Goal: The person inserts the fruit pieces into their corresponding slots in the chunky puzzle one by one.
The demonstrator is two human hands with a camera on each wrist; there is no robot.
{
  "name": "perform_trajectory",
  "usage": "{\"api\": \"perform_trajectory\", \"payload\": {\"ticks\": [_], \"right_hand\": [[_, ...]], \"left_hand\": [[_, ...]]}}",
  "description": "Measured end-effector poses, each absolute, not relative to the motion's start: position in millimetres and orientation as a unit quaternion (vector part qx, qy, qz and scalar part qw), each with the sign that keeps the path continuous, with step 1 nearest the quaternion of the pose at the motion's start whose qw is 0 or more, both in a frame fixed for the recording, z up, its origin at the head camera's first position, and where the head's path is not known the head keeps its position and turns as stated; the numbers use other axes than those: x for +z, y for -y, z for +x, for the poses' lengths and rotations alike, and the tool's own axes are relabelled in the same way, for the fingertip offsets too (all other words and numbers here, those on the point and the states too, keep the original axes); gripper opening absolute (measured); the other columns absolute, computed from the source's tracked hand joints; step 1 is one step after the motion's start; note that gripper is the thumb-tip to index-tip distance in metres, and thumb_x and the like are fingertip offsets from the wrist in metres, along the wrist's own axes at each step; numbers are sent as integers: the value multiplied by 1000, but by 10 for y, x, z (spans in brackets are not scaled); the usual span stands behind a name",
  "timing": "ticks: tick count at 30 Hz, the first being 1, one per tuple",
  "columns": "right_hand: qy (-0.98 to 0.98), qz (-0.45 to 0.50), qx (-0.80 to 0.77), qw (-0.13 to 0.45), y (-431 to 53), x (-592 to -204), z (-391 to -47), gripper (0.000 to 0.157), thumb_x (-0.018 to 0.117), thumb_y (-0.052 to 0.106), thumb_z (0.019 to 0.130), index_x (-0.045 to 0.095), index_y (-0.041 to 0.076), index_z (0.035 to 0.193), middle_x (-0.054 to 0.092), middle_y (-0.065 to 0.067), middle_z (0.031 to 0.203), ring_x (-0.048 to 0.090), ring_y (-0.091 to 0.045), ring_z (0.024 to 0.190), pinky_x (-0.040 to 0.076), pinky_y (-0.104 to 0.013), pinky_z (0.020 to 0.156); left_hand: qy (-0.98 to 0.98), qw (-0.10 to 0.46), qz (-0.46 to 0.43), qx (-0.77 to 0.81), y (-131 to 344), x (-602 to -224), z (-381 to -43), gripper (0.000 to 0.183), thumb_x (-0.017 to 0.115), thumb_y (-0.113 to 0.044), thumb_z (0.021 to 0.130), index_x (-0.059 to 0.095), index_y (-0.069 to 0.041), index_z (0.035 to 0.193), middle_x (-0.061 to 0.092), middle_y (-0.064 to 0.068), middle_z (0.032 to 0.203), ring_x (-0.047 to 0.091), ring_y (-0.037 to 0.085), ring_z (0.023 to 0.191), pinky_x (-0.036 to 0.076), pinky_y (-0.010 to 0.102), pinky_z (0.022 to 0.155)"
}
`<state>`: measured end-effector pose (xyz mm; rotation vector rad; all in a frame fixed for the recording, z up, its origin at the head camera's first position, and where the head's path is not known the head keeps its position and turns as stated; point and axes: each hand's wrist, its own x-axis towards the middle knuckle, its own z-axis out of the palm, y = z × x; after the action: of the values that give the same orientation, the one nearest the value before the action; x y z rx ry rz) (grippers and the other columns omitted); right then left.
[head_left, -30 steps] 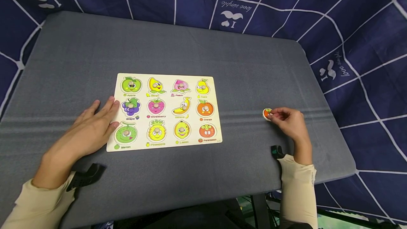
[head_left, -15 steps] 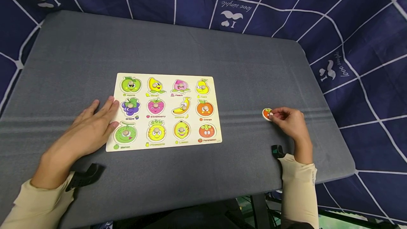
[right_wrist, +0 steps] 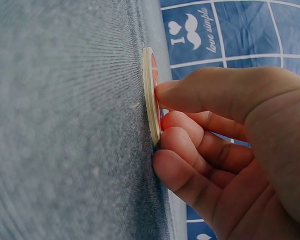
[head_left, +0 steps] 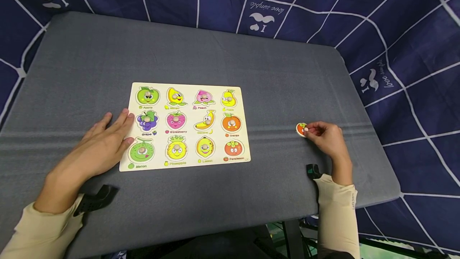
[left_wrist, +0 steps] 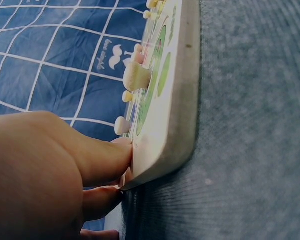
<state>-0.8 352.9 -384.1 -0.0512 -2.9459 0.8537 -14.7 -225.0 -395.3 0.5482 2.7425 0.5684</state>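
A wooden fruit puzzle board (head_left: 190, 131) lies flat, left of the table's middle. On its left edge rests my left hand (head_left: 100, 147), fingers extended; the left wrist view has the thumb (left_wrist: 102, 160) touching the board's corner. Far to the right, my right hand (head_left: 327, 139) pinches a small orange-red persimmon puzzle piece (head_left: 300, 129) with a green top. Seen from the right wrist, that piece (right_wrist: 150, 100) lies against the grey cloth, thumb and fingers at its upper face. Its knob is hidden by the fingertips. The board's persimmon recess (head_left: 233, 147) bears a printed persimmon without a knob.
Knobbed fruit pieces, such as the orange (head_left: 231, 124) and lemon (head_left: 205, 147), sit in the board's other recesses. Grey cloth covers the table (head_left: 273, 75), which has a crease running across it. Dark blue curtains (head_left: 223, 3) with white lines hang behind and at the sides.
Almost nothing differs. The persimmon piece and right fingertips show only a very slight shift to the left; the left hand keeps its place on the board.
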Motion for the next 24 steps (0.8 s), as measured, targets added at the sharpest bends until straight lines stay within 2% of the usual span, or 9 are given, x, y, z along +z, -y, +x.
{"api": "perform_trajectory", "payload": {"ticks": [24], "right_hand": [[958,-4,283,49,-3483,-3830,-3,12,75,4,85,72,-7,89,70,-14,75,53,8,60,41,-7,56]], "left_hand": [[-950,152,191,194,2256,-3934,-149,62,49,-18,105,20,8,153,11,29,159,6,63,139,10,77,102]]}}
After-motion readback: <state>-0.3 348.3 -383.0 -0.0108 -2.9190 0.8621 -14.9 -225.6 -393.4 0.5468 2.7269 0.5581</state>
